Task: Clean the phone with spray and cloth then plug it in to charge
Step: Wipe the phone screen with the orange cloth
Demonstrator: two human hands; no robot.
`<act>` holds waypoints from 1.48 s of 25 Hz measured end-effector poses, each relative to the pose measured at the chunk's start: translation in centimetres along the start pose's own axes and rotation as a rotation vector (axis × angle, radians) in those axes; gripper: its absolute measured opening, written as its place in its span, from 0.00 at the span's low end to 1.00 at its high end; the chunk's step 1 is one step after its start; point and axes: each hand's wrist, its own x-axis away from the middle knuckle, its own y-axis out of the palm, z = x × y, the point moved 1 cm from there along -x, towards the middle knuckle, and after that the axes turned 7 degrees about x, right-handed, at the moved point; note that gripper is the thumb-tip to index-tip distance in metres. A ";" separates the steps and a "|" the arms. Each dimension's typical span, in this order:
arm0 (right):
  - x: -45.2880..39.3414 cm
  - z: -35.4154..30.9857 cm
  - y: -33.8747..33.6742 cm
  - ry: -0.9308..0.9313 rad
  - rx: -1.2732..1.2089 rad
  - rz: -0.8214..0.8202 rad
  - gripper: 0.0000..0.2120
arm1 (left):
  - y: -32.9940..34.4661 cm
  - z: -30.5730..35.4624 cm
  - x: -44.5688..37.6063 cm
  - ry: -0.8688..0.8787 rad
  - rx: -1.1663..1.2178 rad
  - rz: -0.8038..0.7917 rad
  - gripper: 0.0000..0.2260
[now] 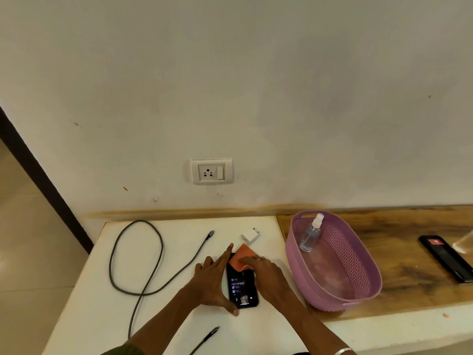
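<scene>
A black phone (242,288) lies face up on the white table (166,254) with its screen lit. My left hand (213,280) braces its left edge, thumb at the near corner, fingers spread. My right hand (263,271) presses an orange cloth (240,257) onto the phone's far end. A clear spray bottle (311,235) leans inside the purple basket (368,290). A white charger adapter (250,236) sits just beyond the cloth. The grey braided cable (138,254) loops on the left, one plug (211,233) near the adapter, the other plug (213,330) at the near edge.
A white wall socket with a switch (211,171) is above the table. On the wooden shelf (409,272) to the right lie a second black phone (446,258) and a clear glass (464,243) at the frame's edge. The table drops off at its left edge to the floor.
</scene>
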 end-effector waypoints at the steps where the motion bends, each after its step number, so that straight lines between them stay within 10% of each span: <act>1: 0.1 0.2 -0.1 0.009 0.017 0.007 0.16 | 0.0 0.0 0.0 0.001 -0.004 -0.001 0.71; 13: 4.6 -1.1 -8.0 -0.025 0.234 0.342 0.28 | 0.2 0.4 0.5 -0.017 -0.044 0.055 0.72; 21: 9.5 4.4 -18.1 0.116 0.335 0.660 0.16 | 0.5 2.0 1.9 -0.136 0.073 0.128 0.71; 37: 5.6 11.3 -12.5 0.286 0.414 0.155 0.12 | 1.7 4.7 0.1 -0.267 0.089 0.417 0.52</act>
